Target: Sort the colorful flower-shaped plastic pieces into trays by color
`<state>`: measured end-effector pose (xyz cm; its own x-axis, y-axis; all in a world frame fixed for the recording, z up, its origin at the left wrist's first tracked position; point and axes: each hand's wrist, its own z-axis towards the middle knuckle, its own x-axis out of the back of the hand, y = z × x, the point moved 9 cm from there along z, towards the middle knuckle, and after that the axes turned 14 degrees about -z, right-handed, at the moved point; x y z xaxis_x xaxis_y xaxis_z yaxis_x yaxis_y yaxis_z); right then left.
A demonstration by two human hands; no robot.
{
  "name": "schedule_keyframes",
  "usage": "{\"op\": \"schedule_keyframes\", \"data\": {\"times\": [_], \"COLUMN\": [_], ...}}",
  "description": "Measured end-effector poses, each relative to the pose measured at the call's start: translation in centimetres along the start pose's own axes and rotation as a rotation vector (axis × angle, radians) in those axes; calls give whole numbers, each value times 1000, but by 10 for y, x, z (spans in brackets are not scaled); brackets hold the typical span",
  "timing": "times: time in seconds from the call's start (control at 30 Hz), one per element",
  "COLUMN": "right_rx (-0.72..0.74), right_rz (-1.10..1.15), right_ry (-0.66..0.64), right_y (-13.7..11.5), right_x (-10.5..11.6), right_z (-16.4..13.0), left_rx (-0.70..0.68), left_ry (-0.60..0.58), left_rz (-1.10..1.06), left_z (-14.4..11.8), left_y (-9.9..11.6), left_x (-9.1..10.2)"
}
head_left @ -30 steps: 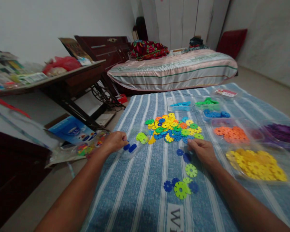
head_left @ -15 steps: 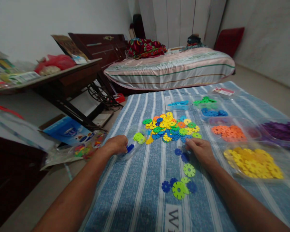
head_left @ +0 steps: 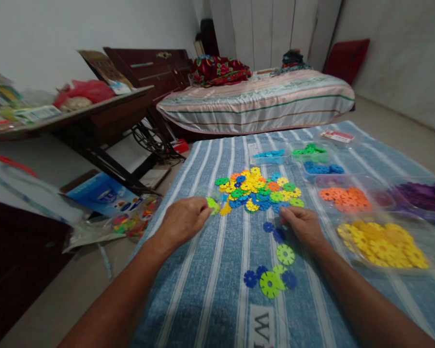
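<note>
My left hand [head_left: 186, 218] is closed, fingertips pinched together beside lime-green notched discs [head_left: 213, 205] at the left of the pile. A faint clear plastic container seems to surround these discs; the hand covers much of that spot, and whatever is in its fingers is hidden. My right hand [head_left: 301, 224] is also closed, thumb and finger together at the pile's near right edge, next to a blue disc [head_left: 276, 208]. What it pinches I cannot make out. Between the hands spreads a mixed pile of flower-like discs [head_left: 252, 186]. Loose dark blue discs [head_left: 268, 227] and lime discs [head_left: 285, 254] lie nearer me.
Clear containers on the right hold yellow discs [head_left: 384, 244], orange discs [head_left: 348, 198] and purple discs [head_left: 422, 197]. Farther back are boxes of blue discs [head_left: 322, 168], green discs [head_left: 310, 151] and light blue discs [head_left: 270, 154]. A striped cloth [head_left: 188, 299] lies beneath everything.
My left hand has moved right, from the clear container's left side to the lime discs, and now hides the dark blue discs there. My right hand has stayed nearly still.
</note>
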<state>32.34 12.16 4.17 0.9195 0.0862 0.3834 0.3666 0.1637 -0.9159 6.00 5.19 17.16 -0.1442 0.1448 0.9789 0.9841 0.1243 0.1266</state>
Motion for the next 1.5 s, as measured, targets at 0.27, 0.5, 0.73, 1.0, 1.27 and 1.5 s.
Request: {"op": "schedule_keyframes", "data": {"times": [0.27, 0.5, 0.73, 1.0, 1.27, 1.5], "right_rx": [2, 8, 11, 7, -4, -16], "right_rz": [-3, -27, -19, -20, -9, -4], "right_ry": [14, 12, 16, 6, 6, 4], "right_y": [-2, 0, -1, -3, -5, -4], "right_x": [1, 1, 1, 1, 2, 1], "right_z": [0, 1, 0, 0, 0, 0], "left_rx": [-324, -363, -402, -348, -450, -430], "left_ry": [-406, -527, -535, -416, -425, -421], "left_rz": [-96, -148, -134, -205, -214, -204], "left_z": [-26, -43, -49, -42, -38, -34], "left_y": [71, 96, 103, 115, 146, 149], "left_x": [-80, -116, -123, -124, -140, -143]}}
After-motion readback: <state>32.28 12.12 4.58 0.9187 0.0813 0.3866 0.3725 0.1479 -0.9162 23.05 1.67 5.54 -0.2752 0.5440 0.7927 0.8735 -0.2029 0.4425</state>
